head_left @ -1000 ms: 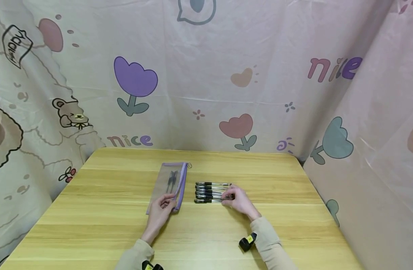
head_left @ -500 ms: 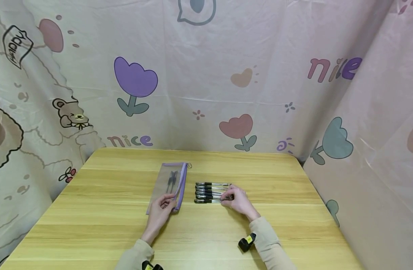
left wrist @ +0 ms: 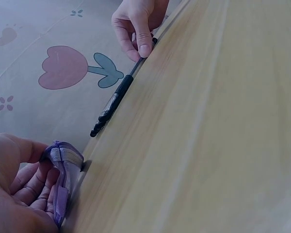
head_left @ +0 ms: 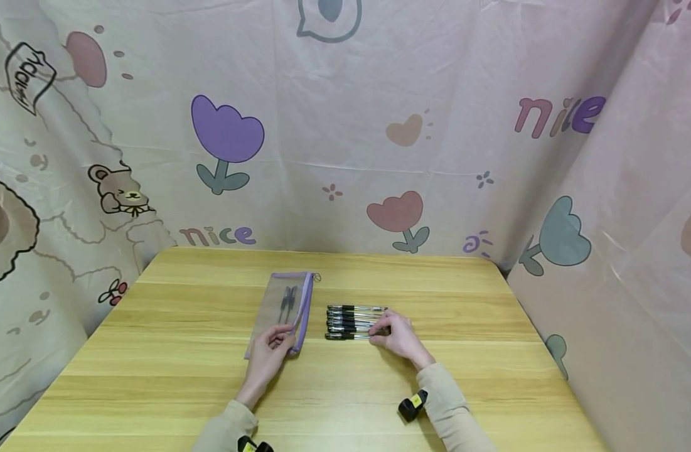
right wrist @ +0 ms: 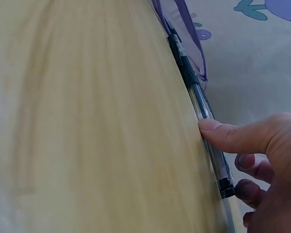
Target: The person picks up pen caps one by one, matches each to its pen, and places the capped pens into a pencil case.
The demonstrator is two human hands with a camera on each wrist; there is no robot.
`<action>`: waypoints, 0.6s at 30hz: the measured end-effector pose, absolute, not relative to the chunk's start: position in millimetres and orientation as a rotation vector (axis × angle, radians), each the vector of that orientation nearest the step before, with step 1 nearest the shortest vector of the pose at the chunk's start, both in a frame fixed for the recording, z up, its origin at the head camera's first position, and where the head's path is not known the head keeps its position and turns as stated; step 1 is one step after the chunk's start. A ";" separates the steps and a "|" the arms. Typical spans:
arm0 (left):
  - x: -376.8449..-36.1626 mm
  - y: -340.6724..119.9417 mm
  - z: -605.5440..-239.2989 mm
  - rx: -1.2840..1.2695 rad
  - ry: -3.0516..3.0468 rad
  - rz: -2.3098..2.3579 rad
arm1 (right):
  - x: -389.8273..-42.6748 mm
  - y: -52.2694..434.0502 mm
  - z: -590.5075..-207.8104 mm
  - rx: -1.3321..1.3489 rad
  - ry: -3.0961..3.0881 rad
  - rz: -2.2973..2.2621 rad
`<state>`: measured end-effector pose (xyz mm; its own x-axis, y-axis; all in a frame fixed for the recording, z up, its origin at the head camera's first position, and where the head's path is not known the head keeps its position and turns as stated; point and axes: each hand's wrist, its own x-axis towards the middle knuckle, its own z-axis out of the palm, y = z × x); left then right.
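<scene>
A clear pencil pouch (head_left: 282,309) with a purple zipper edge lies on the wooden table (head_left: 170,364), with two dark pens inside. My left hand (head_left: 270,353) pinches its near end; in the left wrist view the fingers (left wrist: 24,187) curl round the purple edge (left wrist: 64,158). To the right of the pouch, several black-capped clear pens (head_left: 353,317) lie side by side. My right hand (head_left: 398,336) pinches the nearest pen (head_left: 345,336) at its right end. In the right wrist view the thumb (right wrist: 233,138) presses on this pen (right wrist: 196,94), with the fingers curled under it.
Patterned cloth (head_left: 345,144) hangs behind the table and along both sides. Bare wood lies in front of the hands and to the far left and right. Small black and yellow devices (head_left: 412,405) sit at my wrists.
The right hand has crept very slightly left along the nearest pen. The left hand and the pouch have not moved.
</scene>
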<state>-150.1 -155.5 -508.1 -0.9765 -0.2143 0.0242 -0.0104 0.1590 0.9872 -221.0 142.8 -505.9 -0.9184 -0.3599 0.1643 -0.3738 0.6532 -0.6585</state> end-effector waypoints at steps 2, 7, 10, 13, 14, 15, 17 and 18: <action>-149.9 -155.4 -507.7 0.220 -2.266 -1.927 | -221.0 142.5 -506.5 0.631 -2.835 1.136; -150.1 -155.8 -508.3 0.215 -2.274 -1.921 | -220.3 141.8 -506.2 0.633 -2.828 1.147; -150.5 -156.0 -509.1 0.215 -2.273 -1.918 | -219.1 141.9 -505.2 0.628 -2.830 1.167; -150.9 -155.7 -509.7 0.217 -2.271 -1.916 | -217.8 142.4 -504.6 0.636 -2.825 1.174; -151.0 -155.6 -509.8 0.218 -2.269 -1.915 | -217.3 142.5 -504.4 0.636 -2.824 1.172; -151.1 -155.4 -509.9 0.218 -2.269 -1.915 | -217.0 142.8 -504.2 0.639 -2.823 1.174; -151.2 -155.2 -509.8 0.219 -2.267 -1.914 | -216.4 143.1 -504.2 0.643 -2.820 1.176; -151.2 -155.1 -509.8 0.219 -2.266 -1.913 | -216.2 143.3 -503.8 0.639 -2.823 1.189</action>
<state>-151.2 -155.1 -509.8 -0.9752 -0.2187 0.0334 -0.0038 0.1676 0.9858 -216.2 143.3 -503.8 -0.9165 -0.3636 0.1667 -0.3733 0.6279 -0.6830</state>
